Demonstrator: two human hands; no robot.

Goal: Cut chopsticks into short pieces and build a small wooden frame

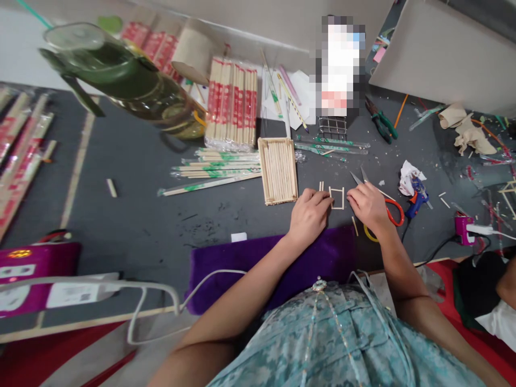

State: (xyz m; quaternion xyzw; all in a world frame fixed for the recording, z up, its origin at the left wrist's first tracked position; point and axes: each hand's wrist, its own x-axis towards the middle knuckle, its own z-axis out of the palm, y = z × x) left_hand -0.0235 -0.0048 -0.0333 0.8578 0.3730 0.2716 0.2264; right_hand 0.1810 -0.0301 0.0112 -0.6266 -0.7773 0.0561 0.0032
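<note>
A small square frame of thin wooden sticks lies on the dark table between my hands. My left hand rests at its left side, fingers bent together near short loose sticks; what the fingertips hold is too small to make out. My right hand is just right of the frame, thumb and fingers drawn together, with anything between them hidden. Scissors with orange and yellow handles lie partly under my right hand. Further left sits a rectangular tray made of wooden sticks.
Wrapped chopsticks and a green bottle stand at the back left. Green-handled pliers, a phone on a wire stand and a blue glue gun are further right. A purple cloth lies along the front edge.
</note>
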